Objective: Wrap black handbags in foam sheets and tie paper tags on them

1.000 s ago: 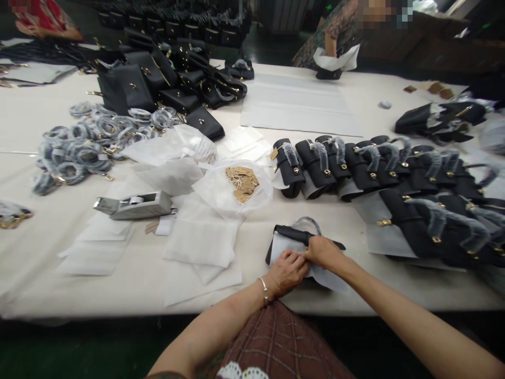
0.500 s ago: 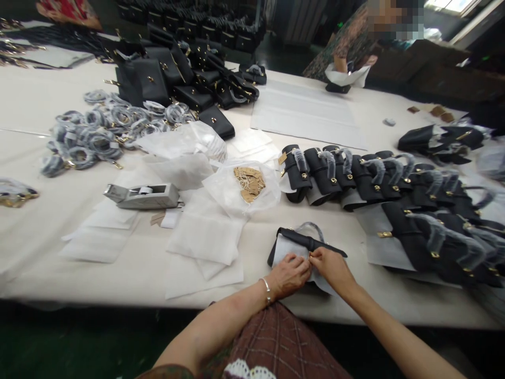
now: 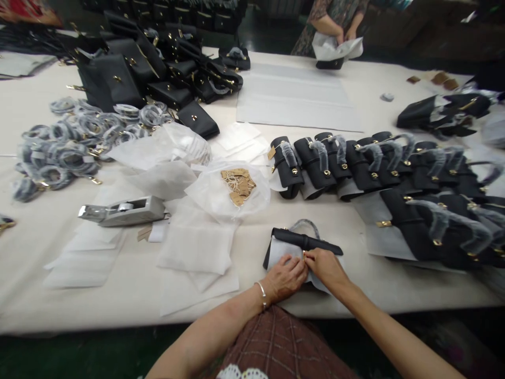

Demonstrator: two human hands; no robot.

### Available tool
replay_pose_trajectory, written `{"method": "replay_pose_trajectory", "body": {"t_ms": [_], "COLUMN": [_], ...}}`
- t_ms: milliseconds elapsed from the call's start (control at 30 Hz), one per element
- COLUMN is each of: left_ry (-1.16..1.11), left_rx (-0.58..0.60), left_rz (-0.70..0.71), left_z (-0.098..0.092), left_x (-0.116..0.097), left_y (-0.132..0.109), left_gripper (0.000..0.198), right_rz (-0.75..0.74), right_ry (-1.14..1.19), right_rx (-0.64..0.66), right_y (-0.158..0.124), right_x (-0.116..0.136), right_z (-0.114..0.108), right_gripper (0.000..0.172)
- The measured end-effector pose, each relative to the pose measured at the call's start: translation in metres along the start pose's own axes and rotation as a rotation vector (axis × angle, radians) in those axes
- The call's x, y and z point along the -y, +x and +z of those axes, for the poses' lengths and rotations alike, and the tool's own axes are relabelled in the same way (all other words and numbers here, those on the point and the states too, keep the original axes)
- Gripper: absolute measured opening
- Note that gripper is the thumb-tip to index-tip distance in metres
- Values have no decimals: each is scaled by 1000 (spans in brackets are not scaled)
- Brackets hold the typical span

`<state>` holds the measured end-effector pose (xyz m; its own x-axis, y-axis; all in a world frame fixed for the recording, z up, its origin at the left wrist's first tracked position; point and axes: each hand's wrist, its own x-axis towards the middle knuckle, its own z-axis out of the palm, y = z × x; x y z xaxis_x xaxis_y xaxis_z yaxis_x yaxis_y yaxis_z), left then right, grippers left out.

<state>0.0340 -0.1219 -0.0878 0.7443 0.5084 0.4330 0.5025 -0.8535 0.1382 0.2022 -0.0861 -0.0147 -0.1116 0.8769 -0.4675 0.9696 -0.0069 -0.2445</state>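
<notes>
The black leather handbag with a long, narrow flap (image 3: 315, 244) lies on the table right in front of you, near its edge, with a thin translucent white sheet (image 3: 282, 248) over its front. Your right hand (image 3: 325, 266) has thumb and fingertips drawn together at a small gold-coloured metal piece (image 3: 303, 255) just below the flap, seemingly pinching it. Your left hand (image 3: 286, 278) lies palm down on the sheet beside it; whether its fingertips grip anything is hidden.

The main risk is probably at your fingertips: a hard pull or twist there could tear or crease the sheet, and a slipping nail or metal edge could scratch the leather. If your left hand lifts too soon, the sheet may slide askew. Leaning on the bag could also dent its front or squash the curved handle wrapped in clear film (image 3: 310, 225) behind the flap.

Further out, a wide sweep to your right might knock the packed rows of black handbags (image 3: 361, 166) and rub their metal parts together. To your left, a dragging forearm could scatter the loose, thin white sheets (image 3: 197, 245).
</notes>
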Motion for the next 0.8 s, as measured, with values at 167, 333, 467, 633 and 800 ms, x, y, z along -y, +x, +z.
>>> {"method": "replay_pose_trajectory", "body": {"t_ms": [167, 333, 467, 633, 800], "left_ry": [-12, -22, -34, -44, -84], "left_rx": [7, 20, 31, 49, 114], "left_rz": [-17, -47, -68, -111, -152], "left_z": [-1, -5, -2, -4, -8], "left_x": [0, -3, -5, -5, -3], "left_y": [3, 5, 4, 4, 11], "left_gripper": [28, 23, 21, 23, 21], "right_rz": [86, 220, 237, 205, 216], "right_ry": [0, -69, -133, -157, -111], "right_rx": [3, 2, 13, 69, 112], "right_y": [6, 8, 14, 16, 14], "right_x": [2, 8, 13, 13, 12], "right_z": [-7, -9, -11, -15, -18], "right_gripper": [16, 9, 10, 14, 18]}}
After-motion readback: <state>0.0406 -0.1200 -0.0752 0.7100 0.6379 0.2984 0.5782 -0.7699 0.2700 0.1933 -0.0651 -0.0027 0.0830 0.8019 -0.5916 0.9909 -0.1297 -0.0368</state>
